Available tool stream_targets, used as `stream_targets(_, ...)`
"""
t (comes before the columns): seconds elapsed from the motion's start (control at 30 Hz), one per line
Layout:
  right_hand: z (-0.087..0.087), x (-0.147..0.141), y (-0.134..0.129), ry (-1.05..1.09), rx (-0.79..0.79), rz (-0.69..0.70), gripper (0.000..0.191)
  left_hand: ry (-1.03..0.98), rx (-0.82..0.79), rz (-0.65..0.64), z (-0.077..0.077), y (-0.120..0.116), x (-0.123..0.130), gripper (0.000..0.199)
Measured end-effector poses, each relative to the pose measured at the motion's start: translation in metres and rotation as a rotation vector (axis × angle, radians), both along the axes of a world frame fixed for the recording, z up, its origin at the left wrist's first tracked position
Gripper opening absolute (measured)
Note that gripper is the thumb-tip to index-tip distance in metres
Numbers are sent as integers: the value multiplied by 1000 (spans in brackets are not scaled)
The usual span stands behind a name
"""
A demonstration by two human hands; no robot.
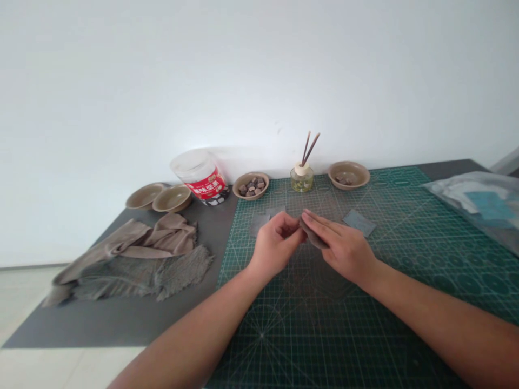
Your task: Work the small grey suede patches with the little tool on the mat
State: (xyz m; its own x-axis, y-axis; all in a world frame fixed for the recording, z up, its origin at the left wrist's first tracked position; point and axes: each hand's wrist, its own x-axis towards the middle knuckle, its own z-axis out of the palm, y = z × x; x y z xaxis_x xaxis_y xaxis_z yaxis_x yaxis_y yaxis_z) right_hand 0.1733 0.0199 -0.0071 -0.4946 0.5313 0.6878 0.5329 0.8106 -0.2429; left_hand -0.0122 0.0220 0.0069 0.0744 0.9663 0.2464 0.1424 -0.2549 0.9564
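Note:
Above the cutting mat point(284, 346) my two hands meet. My right hand point(344, 246) has its fingers laid along a brown, slightly bent piece of sandpaper point(313, 236), with the thumb beneath it. My left hand point(278, 240) is closed in a pinch against the near edge of that piece; whatever lies between its fingertips is hidden. Thin grey square sheets point(259, 222) rest on the mat beyond my left hand. Another grey-blue square sheet point(360, 222) lies just behind my right hand.
Along the wall stand a bowl of small stones point(252, 186), a reed diffuser point(302, 177), a bowl with a few stones point(348, 175) and a red-labelled plastic jar point(203, 181). Two bowls point(172, 199) and crumpled cloths point(150, 259) are left. A plastic bag point(478, 197) lies right.

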Motion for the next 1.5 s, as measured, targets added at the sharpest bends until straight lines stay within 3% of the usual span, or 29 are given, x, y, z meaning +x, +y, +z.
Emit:
stream_targets(0.17, -2, -6, -6, 35, -55, -46, 60, -33, 39, -50, -2, -1, -1, 17)
stream_targets(0.33, -5, -4, 0, 68, -265, -145, 43, -146, 66, -105, -3, -2, -3, 15)
stream_targets(0.57, -1, -1, 7, 257, -391, -215, 35, -193, -3, -96, -3, 3, -5, 19)
stream_targets(0.7, 3, 0, 4, 261, -339, -190, 39, -144, -105, -96, -2, 3, -4, 18)
stream_targets(0.83, 6, -1, -1, 182, -199, -76, 45, 0, -74, 13, -2, 4, -4, 13)
stream_targets(1.0, 2, -5, -2, 69, -83, 58, 58, 17, -49, 9, -4, 4, -4, 15)
stream_targets(1.5, 3, 1, -2, 17, -63, 28, 66, -186, -104, -14, 1, 0, 1, 26)
